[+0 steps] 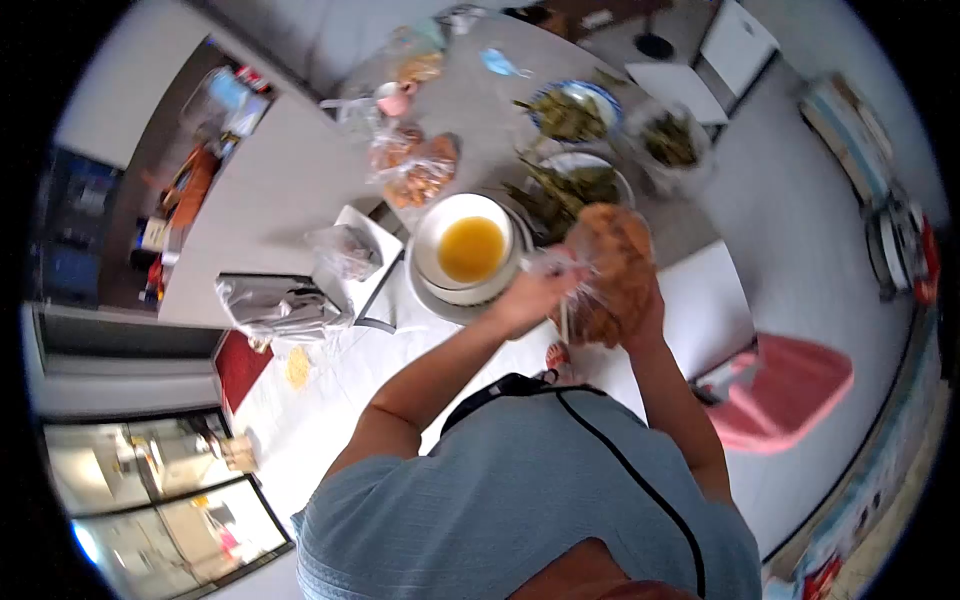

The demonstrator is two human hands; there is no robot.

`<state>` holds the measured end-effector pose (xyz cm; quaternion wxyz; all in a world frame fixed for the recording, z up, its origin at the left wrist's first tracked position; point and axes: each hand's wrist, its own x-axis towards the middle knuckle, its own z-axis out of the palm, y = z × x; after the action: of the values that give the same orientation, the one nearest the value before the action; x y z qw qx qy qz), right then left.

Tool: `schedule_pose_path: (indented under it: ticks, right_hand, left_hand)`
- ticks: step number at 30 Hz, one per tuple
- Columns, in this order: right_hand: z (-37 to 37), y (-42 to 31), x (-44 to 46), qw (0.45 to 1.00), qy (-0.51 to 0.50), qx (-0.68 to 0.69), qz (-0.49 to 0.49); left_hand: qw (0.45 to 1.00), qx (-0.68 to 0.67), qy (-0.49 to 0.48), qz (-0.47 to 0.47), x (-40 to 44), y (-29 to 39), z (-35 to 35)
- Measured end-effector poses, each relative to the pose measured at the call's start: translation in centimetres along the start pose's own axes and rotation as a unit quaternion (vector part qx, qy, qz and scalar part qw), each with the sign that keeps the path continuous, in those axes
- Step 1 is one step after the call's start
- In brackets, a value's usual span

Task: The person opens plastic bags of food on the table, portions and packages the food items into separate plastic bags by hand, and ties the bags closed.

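A clear plastic bag of orange-brown food pieces [608, 270] is held up in front of my body. My left hand [543, 292] is closed around the gathered neck of the bag. My right hand [648, 318] cups the bag's right side, its fingers partly hidden behind it. Just left of the bag, a white bowl of yellow-orange liquid [472, 250] sits in a larger bowl. Behind the bag, a bowl [628, 190] holds dark green leaves [570, 187].
Farther back are a blue-rimmed bowl [610, 100] of leaves and a clear bag of leaves [672, 140]. More bagged orange pieces [420, 175], a pink cup [393, 98] and a blue mask [500, 62] lie on the table. A pink chair [790, 395] stands at right.
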<state>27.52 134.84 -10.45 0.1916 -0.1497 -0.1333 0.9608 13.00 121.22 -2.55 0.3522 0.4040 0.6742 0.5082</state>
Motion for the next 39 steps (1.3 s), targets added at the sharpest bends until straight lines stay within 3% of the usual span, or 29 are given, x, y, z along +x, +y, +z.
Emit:
schedule_pose_path:
  ticks: [1,5,7,8,12,14,18,20,24,26,27,29,30,36,39]
  right_hand:
    - [0.4,0.1,0.5,1.000,0.003,-0.021,-0.011]
    - [0.3,0.4,3.0,0.997,-0.036,-0.065,-0.010]
    - [1.7,0.0,3.6,1.000,-0.012,-0.020,0.014]
    - [2.1,-0.1,4.0,0.999,-0.010,-0.023,0.025]
    - [1.9,-0.8,5.6,0.998,-0.022,-0.022,0.050]
    - [1.8,-0.9,6.9,0.998,-0.005,-0.036,0.043]
    - [3.0,-1.6,8.0,0.996,-0.042,-0.042,0.070]
    - [3.2,-2.3,8.5,0.994,-0.065,-0.078,0.044]
    - [4.3,-4.4,10.2,0.987,-0.131,-0.079,0.057]
    - [4.2,-5.6,11.2,0.987,-0.133,-0.046,0.079]
    - [3.8,-6.1,11.7,0.988,-0.130,-0.044,0.076]
    - [2.6,-7.2,12.5,0.990,-0.117,-0.063,0.037]
    - [2.8,-7.8,12.8,0.991,-0.101,-0.031,0.077]
    - [3.5,-10.3,13.1,0.992,-0.100,-0.030,0.076]
    - [2.4,-11.2,13.7,0.982,-0.156,0.005,0.107]
  left_hand:
    - [0.998,-0.012,0.014,0.061,0.5,-2.0,0.0]
    - [0.997,0.039,0.030,0.061,0.8,0.8,-1.4]
    - [0.996,0.026,0.049,0.064,1.2,1.4,-1.7]
    - [0.990,0.009,0.074,0.120,1.6,0.5,-1.6]
    - [0.993,-0.017,0.096,0.060,2.2,2.0,-2.6]
    - [0.985,0.028,0.125,0.114,2.7,1.8,-3.0]
    - [0.984,-0.009,0.155,0.084,3.2,2.5,-2.9]
    - [0.987,0.022,0.154,0.024,3.7,2.7,-2.7]
    - [0.975,0.062,0.205,0.056,5.4,3.1,-1.8]
    - [0.959,0.195,0.207,0.012,6.6,3.3,-1.1]
    - [0.959,0.195,0.203,0.011,7.3,2.7,-0.9]
    - [0.936,0.235,0.246,0.087,8.9,0.9,-0.7]
    - [0.944,0.219,0.238,0.062,9.2,2.2,-0.9]
    - [0.981,0.042,0.188,0.003,11.8,4.1,-1.2]
    - [0.979,0.027,0.193,0.064,12.9,4.3,-0.2]
